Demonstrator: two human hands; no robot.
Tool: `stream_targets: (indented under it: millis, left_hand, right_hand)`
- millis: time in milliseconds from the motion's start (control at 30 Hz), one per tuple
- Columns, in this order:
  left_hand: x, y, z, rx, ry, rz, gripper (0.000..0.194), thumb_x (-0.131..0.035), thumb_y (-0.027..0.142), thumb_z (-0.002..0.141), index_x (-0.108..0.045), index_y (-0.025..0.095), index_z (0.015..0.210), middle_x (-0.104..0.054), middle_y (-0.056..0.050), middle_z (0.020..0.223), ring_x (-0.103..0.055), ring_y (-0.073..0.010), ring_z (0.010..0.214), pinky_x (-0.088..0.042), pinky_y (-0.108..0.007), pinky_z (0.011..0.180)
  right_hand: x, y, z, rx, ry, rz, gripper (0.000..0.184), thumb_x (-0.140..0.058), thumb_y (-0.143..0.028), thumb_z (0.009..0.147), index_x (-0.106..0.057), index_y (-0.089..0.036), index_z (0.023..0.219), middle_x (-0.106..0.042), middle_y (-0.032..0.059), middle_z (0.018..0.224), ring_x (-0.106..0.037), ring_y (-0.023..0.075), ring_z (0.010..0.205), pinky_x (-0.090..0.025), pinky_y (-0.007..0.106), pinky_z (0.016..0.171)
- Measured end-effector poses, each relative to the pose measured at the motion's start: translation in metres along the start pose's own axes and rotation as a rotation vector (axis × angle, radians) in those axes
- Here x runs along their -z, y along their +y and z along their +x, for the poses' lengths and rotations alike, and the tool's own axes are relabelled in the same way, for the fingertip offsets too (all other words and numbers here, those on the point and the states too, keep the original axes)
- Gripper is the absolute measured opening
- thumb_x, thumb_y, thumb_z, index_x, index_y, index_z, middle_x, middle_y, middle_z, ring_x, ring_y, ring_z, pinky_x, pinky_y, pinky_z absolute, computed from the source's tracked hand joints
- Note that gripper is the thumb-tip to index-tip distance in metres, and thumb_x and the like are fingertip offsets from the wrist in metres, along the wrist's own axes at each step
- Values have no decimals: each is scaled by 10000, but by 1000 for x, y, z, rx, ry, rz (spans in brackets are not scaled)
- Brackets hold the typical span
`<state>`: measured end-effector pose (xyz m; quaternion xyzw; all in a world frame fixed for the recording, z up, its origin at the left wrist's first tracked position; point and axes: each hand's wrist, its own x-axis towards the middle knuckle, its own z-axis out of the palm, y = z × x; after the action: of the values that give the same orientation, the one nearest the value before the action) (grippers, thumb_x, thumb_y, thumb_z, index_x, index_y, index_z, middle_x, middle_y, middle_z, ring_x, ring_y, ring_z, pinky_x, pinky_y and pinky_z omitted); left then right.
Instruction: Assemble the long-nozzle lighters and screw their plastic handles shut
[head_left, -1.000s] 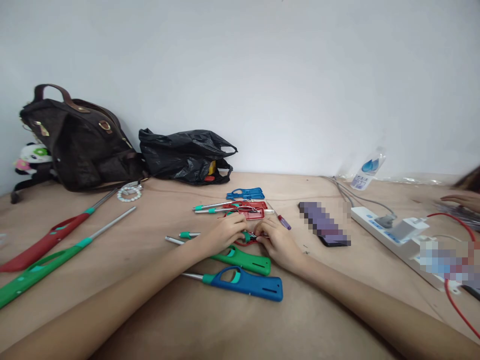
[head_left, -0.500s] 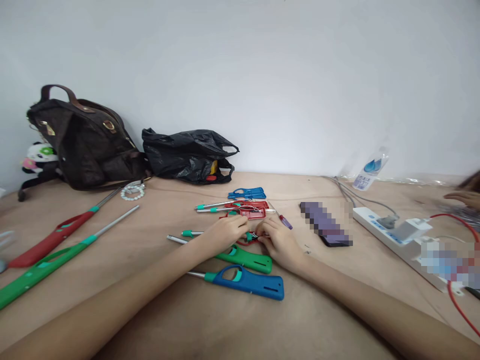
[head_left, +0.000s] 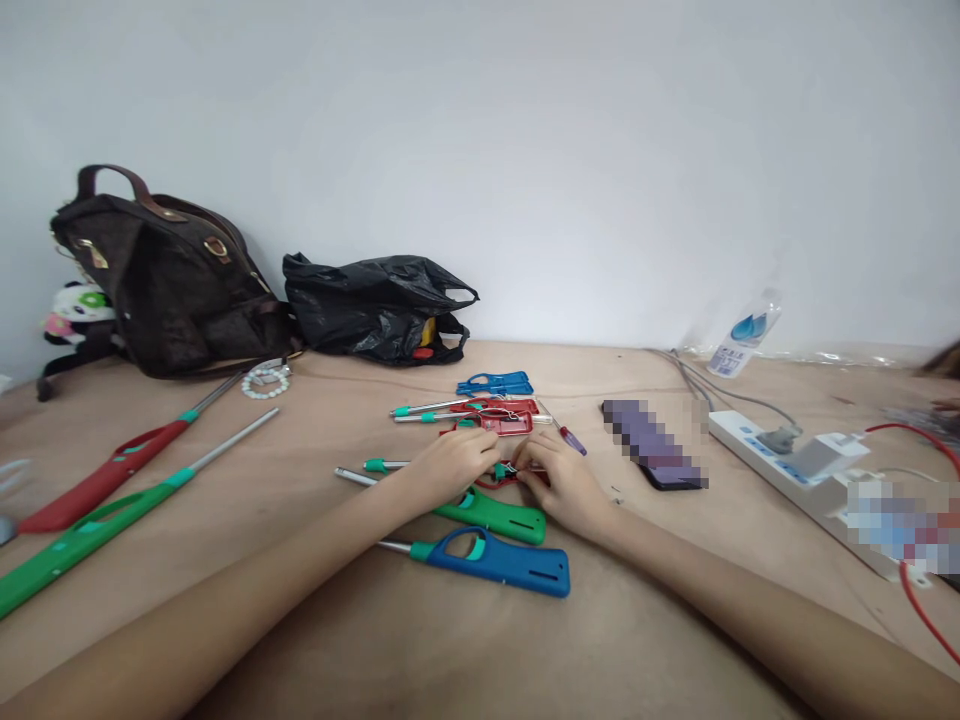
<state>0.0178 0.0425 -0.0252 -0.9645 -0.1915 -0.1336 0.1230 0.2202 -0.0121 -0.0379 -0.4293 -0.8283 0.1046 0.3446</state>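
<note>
My left hand [head_left: 448, 467] and my right hand [head_left: 559, 480] meet at the table's middle, fingers curled onto a small red lighter part [head_left: 507, 475] with a green piece and a thin wire between them. Just in front of the hands lie a green long-nosed lighter [head_left: 491, 517] and a blue one [head_left: 499, 562]. Behind the hands sit opened red lighter shells [head_left: 502, 416] with metal tubes, and a blue shell [head_left: 493, 384]. A small purple-handled screwdriver [head_left: 570, 437] lies beside my right hand.
At left lie a red long lighter [head_left: 112, 472] and a green one [head_left: 90, 530]. A brown handbag [head_left: 165, 285], a black plastic bag [head_left: 375, 308] and a bead bracelet [head_left: 265, 382] sit at the back. A phone [head_left: 651, 447], white power strip [head_left: 780, 462], red cable and bottle [head_left: 742, 335] are at right.
Both hands stay pinched on the small red part, shifting only slightly. The other person's hand at the far right edge has drawn back out of sight.
</note>
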Motion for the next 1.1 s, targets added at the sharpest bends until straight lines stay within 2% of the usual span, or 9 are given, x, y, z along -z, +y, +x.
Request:
stream_targets:
  millis: [233,467,600,733,833,967,1100]
  left_hand:
    - [1,2,2,-4,-14,52,118,-523,37,866,-573,139,831,-575,-40,788,-589,-197,780,-445,-296,680]
    - [1,2,2,-14,-62,81,96,-589,48,838,-593,133,882,-607,-54,844,-593,-210,797,-459,-313,701]
    - [3,5,3,-44,-61,117,83,-568,49,852,-590,115,895,-623,-73,877,-599,-224,812,-471,-331,700]
    - [4,7,4,-64,-40,115,121,-528,49,878,-583,102,972,-630,-94,923,-605,-236,867,-483,-346,733]
    - [2,6,4,-59,-33,98,133,-498,45,893,-585,105,974,-630,-103,924,-606,-237,885,-485,-344,744]
    - [1,4,3,-65,-43,104,107,-540,26,860,-594,94,923,-633,-100,892,-609,-245,833,-486,-351,707]
    - [3,4,3,-50,-22,75,120,-554,35,857,-588,101,952,-621,-88,871,-606,-239,839,-481,-344,721]
  right_hand:
    - [2,-2,2,28,-15,-10,212,-488,3,765,-506,-193,687,-626,56,856,-561,196,847,-461,332,749]
    - [2,-4,4,-84,-17,74,220,-494,24,716,-492,-195,694,-620,29,806,-557,183,816,-452,303,718]
    - [3,-6,3,33,-29,-14,205,-477,10,761,-505,-187,711,-618,66,872,-548,196,858,-454,323,753]
    - [9,-6,3,112,-107,-102,186,-492,-8,766,-544,-186,754,-615,73,897,-545,207,875,-459,340,768]
    - [15,-2,5,114,-164,-76,207,-487,7,762,-569,-182,773,-621,69,909,-558,201,875,-469,344,775]
    - [20,5,7,96,-220,26,246,-487,33,755,-605,-180,793,-633,62,960,-586,192,910,-483,342,803]
    - [23,8,8,104,-256,56,292,-494,50,742,-644,-185,830,-637,59,1012,-595,193,958,-484,360,855]
